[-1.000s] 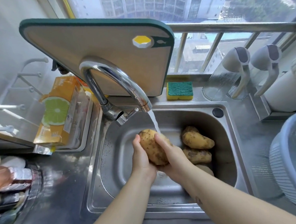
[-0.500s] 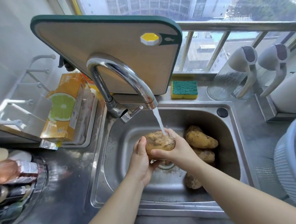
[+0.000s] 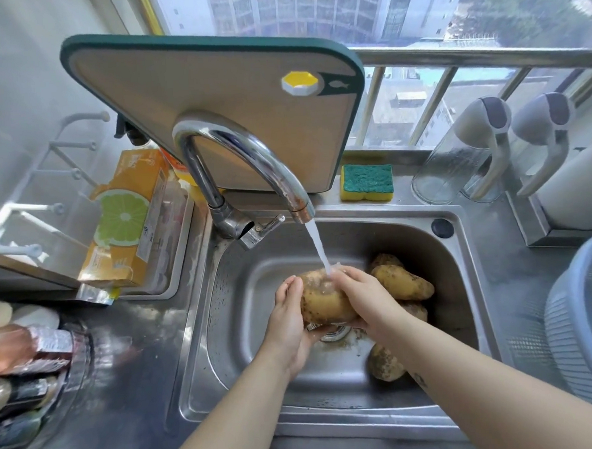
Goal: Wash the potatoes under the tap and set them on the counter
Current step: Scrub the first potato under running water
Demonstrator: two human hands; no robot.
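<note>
Over the drain of the steel sink [image 3: 231, 330] I hold a brown speckled potato [image 3: 322, 303] between both hands. My left hand [image 3: 287, 322] cups its left side and underside. My right hand [image 3: 363, 298] curls over its top and right side. Water runs from the curved chrome tap [image 3: 250, 165] onto the potato's top, next to my right fingers. Several other dirty potatoes lie in the sink: one at the right [image 3: 402, 282], one partly hidden under my right wrist [image 3: 416, 312] and one near the front [image 3: 386, 363].
A green-rimmed cutting board [image 3: 213, 108] leans behind the tap. A yellow-green sponge [image 3: 366, 183] lies on the back ledge. An orange lemon-print box [image 3: 126, 219] stands left of the sink. A blue-grey colander [image 3: 587, 312] sits on the counter at right, past two clear jugs [image 3: 456, 168].
The potato has been turned from upright to lying sideways under the stream, and my right hand has slid over its top. The view has shifted slightly.
</note>
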